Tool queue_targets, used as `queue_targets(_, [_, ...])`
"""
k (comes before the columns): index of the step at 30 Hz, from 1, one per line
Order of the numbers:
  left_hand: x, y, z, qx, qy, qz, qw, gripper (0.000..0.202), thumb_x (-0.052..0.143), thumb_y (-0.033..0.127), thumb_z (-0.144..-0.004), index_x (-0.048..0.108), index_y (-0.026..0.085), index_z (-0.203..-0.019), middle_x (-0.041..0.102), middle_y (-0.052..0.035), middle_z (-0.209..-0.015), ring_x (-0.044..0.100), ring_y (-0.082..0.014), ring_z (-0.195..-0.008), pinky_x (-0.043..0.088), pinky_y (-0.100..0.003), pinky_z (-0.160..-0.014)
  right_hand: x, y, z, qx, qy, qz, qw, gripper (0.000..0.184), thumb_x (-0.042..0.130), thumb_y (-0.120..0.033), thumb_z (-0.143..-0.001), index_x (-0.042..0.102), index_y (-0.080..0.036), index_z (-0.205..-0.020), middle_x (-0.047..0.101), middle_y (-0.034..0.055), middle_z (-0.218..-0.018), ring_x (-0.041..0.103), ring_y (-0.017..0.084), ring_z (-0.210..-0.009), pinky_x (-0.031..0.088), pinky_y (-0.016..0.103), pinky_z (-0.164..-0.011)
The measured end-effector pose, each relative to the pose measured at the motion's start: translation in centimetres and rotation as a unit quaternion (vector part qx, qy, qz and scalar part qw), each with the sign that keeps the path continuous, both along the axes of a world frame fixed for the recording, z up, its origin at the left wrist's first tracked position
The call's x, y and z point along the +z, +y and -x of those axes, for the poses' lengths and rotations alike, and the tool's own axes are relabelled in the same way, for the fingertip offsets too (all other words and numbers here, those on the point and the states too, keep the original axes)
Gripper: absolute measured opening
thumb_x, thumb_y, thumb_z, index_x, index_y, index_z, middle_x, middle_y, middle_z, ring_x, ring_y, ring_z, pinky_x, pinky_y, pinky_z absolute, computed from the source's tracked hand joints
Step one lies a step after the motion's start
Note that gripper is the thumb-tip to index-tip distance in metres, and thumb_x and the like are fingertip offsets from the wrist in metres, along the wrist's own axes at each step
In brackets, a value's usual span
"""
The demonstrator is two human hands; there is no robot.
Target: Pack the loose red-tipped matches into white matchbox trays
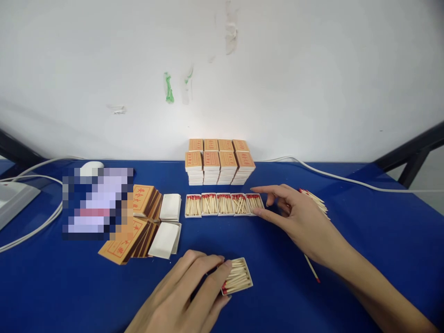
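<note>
Down at six o'clock, the left hand [196,289] grips a small white tray [239,291] by its nine o'clock end; its matches [239,276] lie sideways, pale sticks with red heads toward the hand. At twelve o'clock from it, five filled trays [225,214] sit abreast. The right hand [294,212] curves around the three o'clock one; whether it grips, I cannot tell.

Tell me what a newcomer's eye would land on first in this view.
Probably the red-tipped matches in five open trays, lined up side by side across the middle of the blue table. Just behind them, near the white wall, stands a block of orange-topped matchboxes. Nearer the camera, the left grip holds another match-filled tray, while the right grip is at the row's right end.
</note>
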State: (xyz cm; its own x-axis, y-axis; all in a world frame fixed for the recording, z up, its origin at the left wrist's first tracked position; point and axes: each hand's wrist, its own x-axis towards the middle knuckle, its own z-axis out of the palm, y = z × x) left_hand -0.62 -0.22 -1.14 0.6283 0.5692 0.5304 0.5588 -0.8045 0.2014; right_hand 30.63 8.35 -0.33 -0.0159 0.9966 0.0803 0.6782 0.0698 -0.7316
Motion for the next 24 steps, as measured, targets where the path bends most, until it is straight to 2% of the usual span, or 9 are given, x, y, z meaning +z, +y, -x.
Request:
queue_targets(5, [0.3,-0.2,0.3,-0.008,0.012,0.005,1.0,0.03,0.045,0.017,-0.132,0.072,0.012,-0.144,0.09,-0.0092,-0.126,0.092,-0.0232,-0.11,0.076,-0.032,-0.103,-0.1,0.0,0.4,0.0,-0.004,-0.008,1.0,0.067,0.075,-0.089,-0.102,0.09,-0.033,-0.136,0.076,0.0064,-0.106,0.066,0.025,-0.08,0.056,0.043,-0.072])
queue_targets(9, [0.2,-0.4,0.5,-0.009,0.023,0.005,1.0,0.034,0.041,0.018,-0.133,0.071,0.012,-0.147,0.091,-0.0081,-0.127,0.092,-0.0214,-0.114,0.074,-0.028,-0.106,1.4,-0.6,0.3,-0.021,-0.016,-0.025,0.999,0.061,0.075,-0.082,-0.105,0.087,-0.03,-0.135,0.08,0.0066,-0.102,0.069,0.025,-0.08,0.055,0.041,-0.072])
queue_targets(13, [-0.1,-0.2,0.2,0.025,-0.014,0.006,1.0,0.033,0.045,0.029,-0.135,0.07,0.015,-0.152,0.091,-0.0055,-0.122,0.092,-0.0196,-0.107,0.073,-0.026,-0.102,3.2,-2.5,-2.2,-0.064,-0.147,-0.017,0.987,0.052,0.071,-0.079,-0.106,0.087,-0.03,-0.104,0.081,0.0068,-0.089,0.073,0.027,-0.074,0.051,0.041,-0.068])
queue_targets(15, [-0.1,0.0,-0.1,0.025,-0.024,0.012,0.999,0.03,0.047,0.03,-0.135,0.071,0.017,-0.147,0.091,-0.0052,-0.121,0.092,-0.0194,-0.106,0.073,-0.027,-0.102,3.2,-3.7,-4.2,-0.054,-0.22,0.034,0.973,0.058,0.069,-0.083,-0.106,0.086,-0.03,-0.089,0.081,0.0082,-0.082,0.073,0.028,-0.067,0.049,0.043,-0.065])
queue_targets(17, [-0.1,0.1,-0.2,0.019,-0.035,0.015,0.999,0.026,0.049,0.028,-0.134,0.073,0.019,-0.14,0.091,-0.0048,-0.121,0.091,-0.0188,-0.104,0.073,-0.027,-0.102,2.8,-4.7,-6.1,-0.036,-0.26,0.096,0.96,0.057,0.077,-0.085,-0.097,0.086,-0.031,-0.083,0.08,0.0081,-0.077,0.073,0.029,-0.062,0.048,0.043,-0.06])
queue_targets(19, [-0.2,0.0,0.0,0.016,-0.042,0.023,0.999,0.025,0.05,0.028,-0.134,0.073,0.019,-0.14,0.091,-0.0047,-0.122,0.091,-0.0177,-0.105,0.072,-0.026,-0.105,2.3,-5.3,-7.2,-0.002,-0.28,0.151,0.948,0.05,0.084,-0.078,-0.092,0.085,-0.031,-0.079,0.081,0.0081,-0.077,0.074,0.029,-0.061,0.045,0.042,-0.058])
queue_targets(21, [-0.5,-0.2,0.3,0.02,-0.035,0.04,0.998,0.028,0.049,0.029,-0.134,0.072,0.019,-0.148,0.09,-0.0052,-0.126,0.09,-0.0172,-0.113,0.07,-0.024,-0.111,2.0,-5.6,-7.4,0.035,-0.272,0.172,0.946,0.036,0.083,-0.061,-0.096,0.085,-0.031,-0.077,0.082,0.0067,-0.078,0.075,0.028,-0.065,0.046,0.041,-0.06])
queue_targets(23, [-0.9,-0.3,0.8,0.025,-0.022,0.059,0.998,0.031,0.052,0.029,-0.133,0.071,0.02,-0.155,0.089,-0.0063,-0.133,0.089,-0.0178,-0.121,0.068,-0.025,-0.117,2.0,-5.7,-6.9,0.063,-0.247,0.172,0.952,0.024,0.082,-0.046,-0.096,0.084,-0.03,-0.077,0.083,0.0053,-0.078,0.075,0.026,-0.068,0.049,0.038,-0.063])
queue_targets(24, [-1.1,-0.3,1.0,0.023,-0.021,0.06,0.998,0.031,0.055,0.029,-0.132,0.071,0.02,-0.156,0.088,-0.0068,-0.135,0.089,-0.0184,-0.123,0.068,-0.026,-0.118,2.0,-5.6,-6.6,0.069,-0.233,0.162,0.956,0.021,0.082,-0.044,-0.094,0.084,-0.03,-0.079,0.082,0.005,-0.077,0.075,0.026,-0.068,0.05,0.036,-0.063])
